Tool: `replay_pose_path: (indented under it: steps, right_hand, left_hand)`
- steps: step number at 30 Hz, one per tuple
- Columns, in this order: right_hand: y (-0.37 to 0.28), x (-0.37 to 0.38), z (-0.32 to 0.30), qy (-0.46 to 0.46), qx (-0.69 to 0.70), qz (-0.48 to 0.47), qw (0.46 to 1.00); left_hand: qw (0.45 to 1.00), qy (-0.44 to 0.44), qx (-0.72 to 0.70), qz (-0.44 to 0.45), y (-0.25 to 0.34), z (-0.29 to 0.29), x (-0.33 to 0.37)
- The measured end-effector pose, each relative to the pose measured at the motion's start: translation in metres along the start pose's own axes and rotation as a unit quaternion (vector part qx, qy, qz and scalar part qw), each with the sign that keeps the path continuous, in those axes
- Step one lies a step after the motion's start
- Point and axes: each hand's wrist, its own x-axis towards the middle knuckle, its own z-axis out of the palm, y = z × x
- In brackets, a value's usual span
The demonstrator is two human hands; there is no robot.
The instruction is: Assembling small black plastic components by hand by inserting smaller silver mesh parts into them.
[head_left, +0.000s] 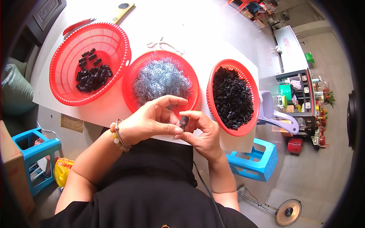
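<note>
A small black plastic piece (pixel 184 122) is pinched between the fingertips of my left hand (pixel 154 119) and my right hand (pixel 204 133). Both hands are closed on it, above the table's near edge. Just beyond them, a red basin (pixel 127 81) holds a heap of small silvery metal parts (pixel 161 81) that look like springs. To the right, a tilted red basket (pixel 249 76) is full of loose black plastic pieces (pixel 232 98). On the left, a larger red basket (pixel 72 45) has a smaller pile of black pieces (pixel 93 78) at its bottom.
A white table (pixel 205 41) carries the containers, a cord (pixel 165 45), a yellow phone (pixel 123 13) and a red-handled tool (pixel 79 26). A lilac scoop (pixel 279 116) sits beside the right basket. Blue stools (pixel 254 161) stand at both sides. A fan (pixel 288 212) is at lower right.
</note>
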Motion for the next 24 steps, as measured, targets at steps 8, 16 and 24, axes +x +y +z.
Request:
replay_pose_path:
  steps: [8,16,24]
  right_hand:
    - [0.003,-0.006,-0.002,0.013,-0.004,-0.037,0.999]
    - [-0.002,-0.007,-0.003,0.003,-0.022,-0.058,0.998]
    - [-0.001,-0.009,0.001,0.014,-0.061,-0.078,0.995]
  left_hand:
    - [1.000,-0.008,0.021,-0.009,0.007,0.003,0.000]
    - [1.000,-0.001,0.030,-0.006,0.010,0.007,-0.003]
    - [0.998,0.015,0.058,-0.028,0.011,0.005,-0.001]
